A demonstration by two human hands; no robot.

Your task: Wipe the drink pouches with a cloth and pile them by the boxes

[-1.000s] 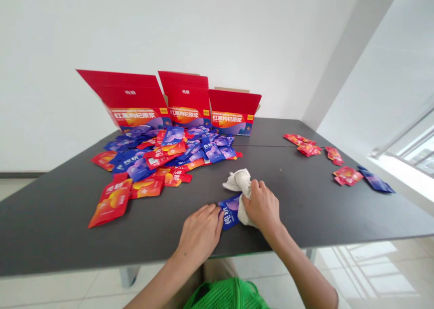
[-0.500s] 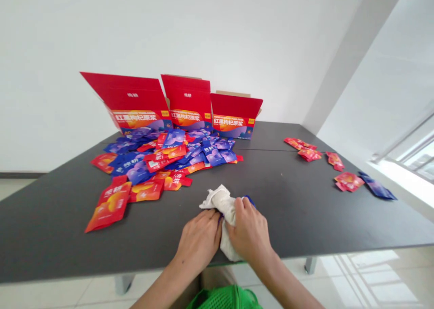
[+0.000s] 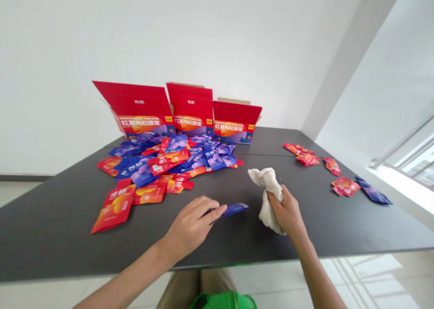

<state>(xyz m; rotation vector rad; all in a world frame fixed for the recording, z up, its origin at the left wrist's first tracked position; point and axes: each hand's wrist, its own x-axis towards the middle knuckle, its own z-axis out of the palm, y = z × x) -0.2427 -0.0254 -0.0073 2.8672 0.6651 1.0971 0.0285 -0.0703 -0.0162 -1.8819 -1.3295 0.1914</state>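
My left hand (image 3: pixel 194 225) pinches one end of a blue pouch (image 3: pixel 235 208), which points right above the dark table (image 3: pixel 224 250). To its right, my right hand (image 3: pixel 287 209) is wrapped round a crumpled white cloth (image 3: pixel 269 187). The cloth and the blue pouch are apart. A mixed heap of blue and red pouches (image 3: pixel 135 170) lies beyond my left hand, with one large red pouch (image 3: pixel 114 208) at its near left edge.
Behind the heap stand three red boxes (image 3: pixel 145 126) with raised lids, near the white wall. Several red pouches (image 3: pixel 346 186) and a dark blue pouch (image 3: pixel 374 191) lie at the table's right side.
My hands have come apart. The right one has moved right with the cloth, and the left one has shifted left with the blue pouch, which now shows more fully.
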